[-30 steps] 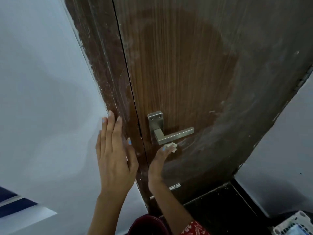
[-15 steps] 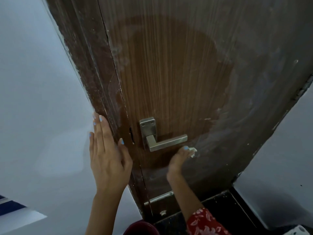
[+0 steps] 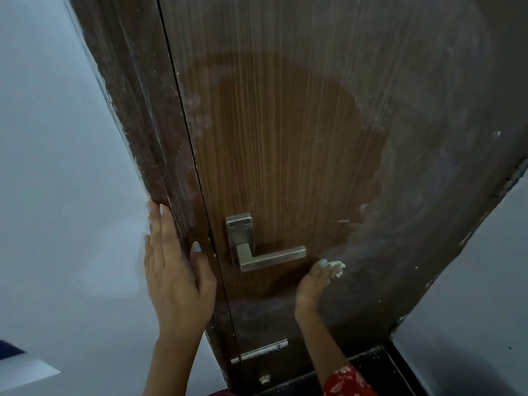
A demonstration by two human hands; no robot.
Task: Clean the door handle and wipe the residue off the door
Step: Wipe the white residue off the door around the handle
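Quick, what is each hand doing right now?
Left hand: open, fingers straight, flat against the door frame.
Right hand: closed on a small white wad, pressing it to the door just right of the handle.

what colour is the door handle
Brushed silver-grey metal door handle, seen in the head view.

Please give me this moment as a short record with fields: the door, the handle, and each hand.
door: brown wooden door, clean dark patch around the handle, whitish residue to the right
handle: square silver metal lever handle, horizontal
left hand: left hand flat on the door frame
right hand: right hand presses a small white wad on the door, right of the handle
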